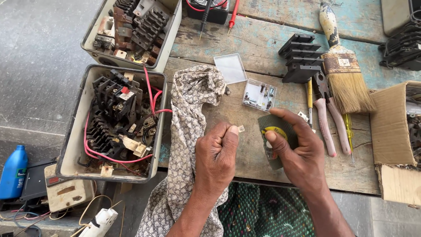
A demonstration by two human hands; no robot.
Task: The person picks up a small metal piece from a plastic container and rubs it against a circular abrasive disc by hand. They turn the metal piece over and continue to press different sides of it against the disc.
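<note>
At the weathered wooden bench (263, 41), streaked with worn blue paint, my left hand (217, 156) is curled tight, thumb and forefinger pinching a small pale metal contact piece (241, 128). My right hand (296, 151) is clamped on a round dark-green abrasive disc (275, 134) with a yellow centre label, thumb across its face and fingers behind. The disc sits just right of the contact, near the bench's front edge. As I judge it, good work here means a firm pinch and light, even strokes across the grit. A patterned beige cloth (188, 114) lies crumpled left of my fist. Beyond it a grey metal box (72, 145) holds black switchgear and red wires. Farther off sit a small clear plastic case (258, 94) and a worn bristle brush (346, 79).
</note>
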